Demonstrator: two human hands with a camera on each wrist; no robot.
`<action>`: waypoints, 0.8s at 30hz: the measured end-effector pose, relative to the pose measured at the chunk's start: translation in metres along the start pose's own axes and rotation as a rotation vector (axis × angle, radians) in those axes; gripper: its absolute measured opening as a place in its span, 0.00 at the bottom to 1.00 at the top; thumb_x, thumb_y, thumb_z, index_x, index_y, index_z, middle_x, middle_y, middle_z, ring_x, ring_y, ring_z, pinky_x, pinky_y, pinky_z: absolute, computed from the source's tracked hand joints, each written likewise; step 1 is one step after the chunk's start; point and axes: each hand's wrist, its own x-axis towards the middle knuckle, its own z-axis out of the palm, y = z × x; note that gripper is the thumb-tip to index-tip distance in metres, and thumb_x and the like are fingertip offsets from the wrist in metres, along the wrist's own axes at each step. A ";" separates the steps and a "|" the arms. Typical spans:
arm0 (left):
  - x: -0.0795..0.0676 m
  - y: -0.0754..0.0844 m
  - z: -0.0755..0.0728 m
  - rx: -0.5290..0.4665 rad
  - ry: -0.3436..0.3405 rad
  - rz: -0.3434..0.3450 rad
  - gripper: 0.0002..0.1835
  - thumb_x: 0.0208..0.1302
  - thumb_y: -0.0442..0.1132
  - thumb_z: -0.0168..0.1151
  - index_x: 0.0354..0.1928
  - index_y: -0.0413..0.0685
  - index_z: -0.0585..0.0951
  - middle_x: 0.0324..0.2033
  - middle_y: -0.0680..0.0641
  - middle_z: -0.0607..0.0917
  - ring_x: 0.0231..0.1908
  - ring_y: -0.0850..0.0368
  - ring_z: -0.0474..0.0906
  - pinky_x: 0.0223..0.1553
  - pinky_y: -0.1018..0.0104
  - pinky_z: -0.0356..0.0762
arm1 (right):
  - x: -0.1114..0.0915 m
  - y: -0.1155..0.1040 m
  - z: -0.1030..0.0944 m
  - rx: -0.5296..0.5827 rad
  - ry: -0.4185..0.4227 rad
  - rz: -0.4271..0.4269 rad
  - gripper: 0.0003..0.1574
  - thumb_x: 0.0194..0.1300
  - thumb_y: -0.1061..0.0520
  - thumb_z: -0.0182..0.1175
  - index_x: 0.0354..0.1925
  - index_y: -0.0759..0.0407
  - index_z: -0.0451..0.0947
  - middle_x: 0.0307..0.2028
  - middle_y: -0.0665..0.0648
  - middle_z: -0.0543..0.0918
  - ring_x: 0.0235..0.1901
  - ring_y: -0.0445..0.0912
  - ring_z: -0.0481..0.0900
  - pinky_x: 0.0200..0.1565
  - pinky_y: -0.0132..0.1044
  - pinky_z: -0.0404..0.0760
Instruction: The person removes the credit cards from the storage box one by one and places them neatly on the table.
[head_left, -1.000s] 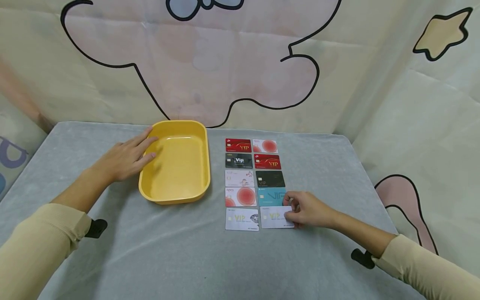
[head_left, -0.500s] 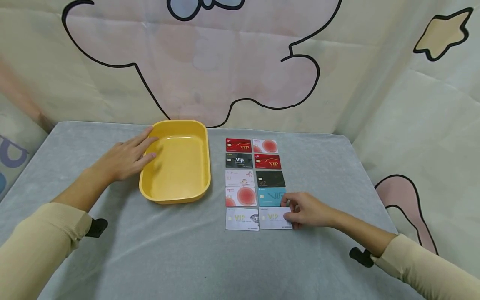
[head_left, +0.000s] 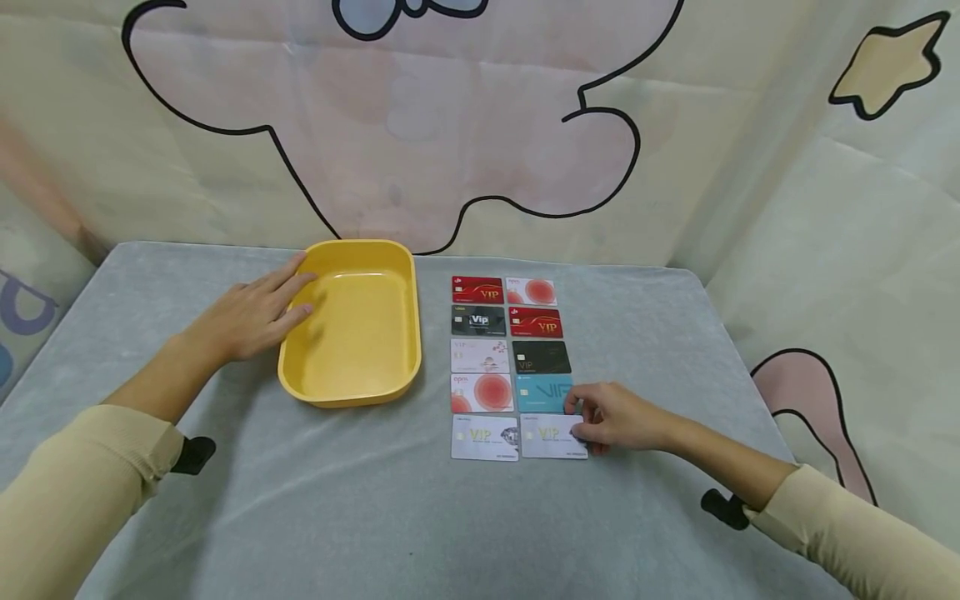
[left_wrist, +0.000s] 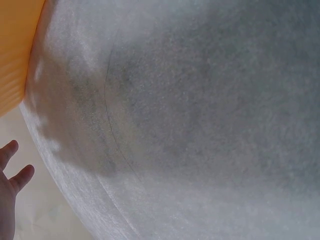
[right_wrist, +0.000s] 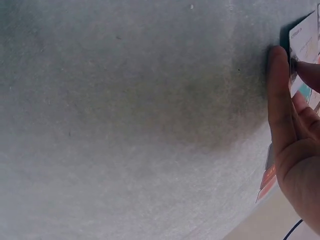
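In the head view, my right hand (head_left: 618, 418) pinches the right edge of a white VIP card (head_left: 547, 436), thumb on top and curled fingers along its side. The right wrist view shows the thumb pressed on this white card (right_wrist: 304, 42) and a finger just off its outer edge. This card sits at the near end of the right column, beside a matching white VIP card (head_left: 483, 438). Above it lies a teal VIP card (head_left: 540, 393), partly covered by my index finger. My left hand (head_left: 251, 317) rests on the left rim of a yellow plastic tray (head_left: 352, 396), fingers extended over it.
Two columns of cards run up the grey cloth-covered table (head_left: 337, 500). They include red VIP cards (head_left: 477, 290), black cards (head_left: 542, 357), a pale floral card (head_left: 480, 357) and white cards with red circles (head_left: 491, 392). A printed curtain (head_left: 450, 125) hangs behind the table.
The white card under my right hand shifts slightly left, then back right, ending a touch nearer to me. My left hand and the tray stay in place.
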 end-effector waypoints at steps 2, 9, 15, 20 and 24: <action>-0.001 0.000 0.000 -0.002 0.001 0.000 0.34 0.78 0.56 0.39 0.76 0.43 0.57 0.78 0.40 0.43 0.72 0.32 0.55 0.61 0.28 0.60 | 0.000 0.000 0.000 -0.025 0.015 -0.013 0.11 0.64 0.59 0.67 0.42 0.61 0.76 0.24 0.50 0.78 0.19 0.42 0.78 0.24 0.33 0.80; 0.000 0.000 0.000 -0.004 0.010 0.010 0.34 0.78 0.56 0.39 0.76 0.43 0.57 0.78 0.39 0.43 0.71 0.32 0.55 0.61 0.28 0.61 | -0.001 -0.003 -0.009 -0.109 0.094 -0.029 0.11 0.63 0.59 0.67 0.42 0.61 0.78 0.25 0.48 0.78 0.22 0.41 0.77 0.26 0.32 0.79; -0.001 0.001 -0.003 -0.003 -0.003 0.011 0.35 0.78 0.57 0.39 0.77 0.44 0.55 0.79 0.40 0.43 0.71 0.31 0.55 0.61 0.28 0.59 | 0.000 -0.010 -0.040 -0.283 0.269 0.008 0.14 0.64 0.57 0.66 0.46 0.61 0.79 0.30 0.51 0.81 0.29 0.44 0.77 0.31 0.36 0.79; -0.002 0.002 -0.008 -0.014 -0.002 0.016 0.36 0.78 0.57 0.41 0.78 0.45 0.53 0.78 0.38 0.44 0.71 0.29 0.55 0.62 0.27 0.57 | 0.003 -0.015 -0.079 -0.442 0.335 0.056 0.25 0.65 0.50 0.65 0.54 0.63 0.76 0.43 0.62 0.83 0.42 0.55 0.80 0.42 0.50 0.82; -0.001 0.002 -0.014 -0.043 0.022 0.012 0.35 0.77 0.55 0.43 0.78 0.44 0.54 0.77 0.36 0.47 0.71 0.29 0.53 0.64 0.28 0.54 | 0.012 -0.012 -0.102 -0.456 0.381 0.109 0.33 0.67 0.46 0.63 0.61 0.65 0.71 0.55 0.69 0.78 0.54 0.62 0.76 0.50 0.60 0.78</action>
